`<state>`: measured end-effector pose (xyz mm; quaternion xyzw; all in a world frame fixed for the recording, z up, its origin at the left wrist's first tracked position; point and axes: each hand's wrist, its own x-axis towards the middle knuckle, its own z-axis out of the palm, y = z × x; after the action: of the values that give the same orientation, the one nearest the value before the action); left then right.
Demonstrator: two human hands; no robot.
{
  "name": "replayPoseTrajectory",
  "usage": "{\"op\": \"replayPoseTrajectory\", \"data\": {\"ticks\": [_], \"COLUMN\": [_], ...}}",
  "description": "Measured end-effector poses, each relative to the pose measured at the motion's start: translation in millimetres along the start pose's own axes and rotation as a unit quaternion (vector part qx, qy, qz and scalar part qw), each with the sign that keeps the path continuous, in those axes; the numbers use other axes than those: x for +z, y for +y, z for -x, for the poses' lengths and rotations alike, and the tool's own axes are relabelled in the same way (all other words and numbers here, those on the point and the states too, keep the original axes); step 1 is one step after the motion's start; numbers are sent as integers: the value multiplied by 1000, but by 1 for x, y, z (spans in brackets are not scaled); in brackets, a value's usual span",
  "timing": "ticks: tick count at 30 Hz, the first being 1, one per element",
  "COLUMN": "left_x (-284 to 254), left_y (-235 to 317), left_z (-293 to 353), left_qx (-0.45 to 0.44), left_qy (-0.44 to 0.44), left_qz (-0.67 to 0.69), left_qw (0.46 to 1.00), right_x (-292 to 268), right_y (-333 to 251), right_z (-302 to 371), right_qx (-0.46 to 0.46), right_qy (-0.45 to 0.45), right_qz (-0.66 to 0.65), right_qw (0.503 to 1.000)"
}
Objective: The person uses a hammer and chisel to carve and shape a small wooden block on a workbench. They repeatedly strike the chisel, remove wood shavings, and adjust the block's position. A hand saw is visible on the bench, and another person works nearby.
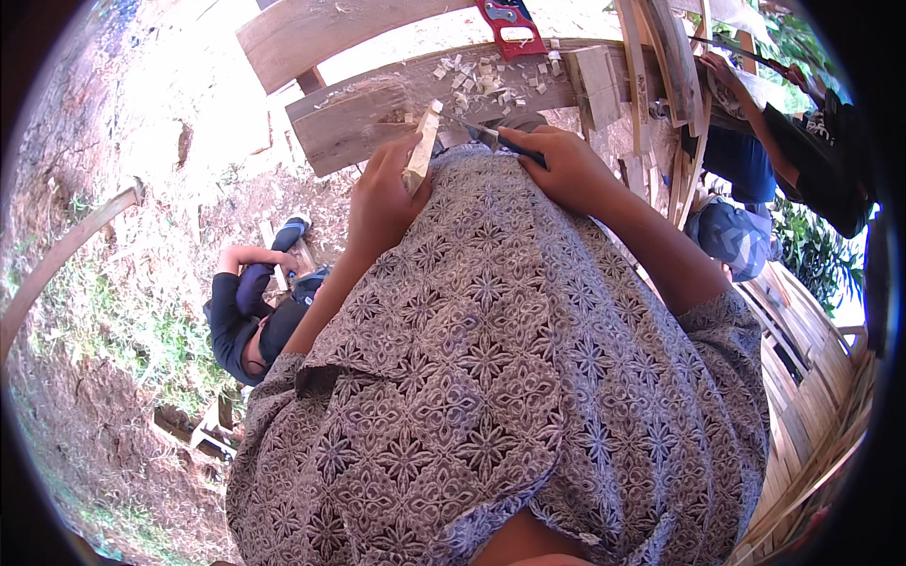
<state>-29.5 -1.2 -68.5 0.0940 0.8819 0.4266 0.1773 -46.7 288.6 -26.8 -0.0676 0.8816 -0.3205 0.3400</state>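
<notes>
Above plank [359, 118]: left hand [382, 203] grips wood piece [422, 146]; right hand [566, 170] grips knife [495, 140].

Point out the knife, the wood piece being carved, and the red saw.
knife [493, 138], head view, on the blade by the right hand.
wood piece [422, 149], head view, mid-length above the left hand.
red saw [511, 26], head view, handle.

1 head-worn fisheye camera looks steeply down the wearer's patterned shirt [510, 377], close to the chest. It faces forward over both hands to a wooden plank bench [377, 113]; bare ground curves along the left rim.
</notes>
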Motion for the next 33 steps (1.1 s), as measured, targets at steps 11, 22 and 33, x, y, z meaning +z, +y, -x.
{"op": "replayPoseTrajectory", "data": {"ticks": [11,22,33], "left_x": [15,28,30], "left_y": [25,27,11], "left_z": [-15,-22,-17], "left_qx": [25,-1,21], "left_qy": [-10,61,51], "left_qz": [-57,-63,-73], "left_qw": [998,996,996], "right_x": [8,24,9], "right_y": [-18,-20,17], "right_z": [-28,-31,-41], "right_qx": [4,59,13], "right_qy": [-3,28,3], "right_qz": [87,-40,-40], "right_qw": [996,997,999]}}
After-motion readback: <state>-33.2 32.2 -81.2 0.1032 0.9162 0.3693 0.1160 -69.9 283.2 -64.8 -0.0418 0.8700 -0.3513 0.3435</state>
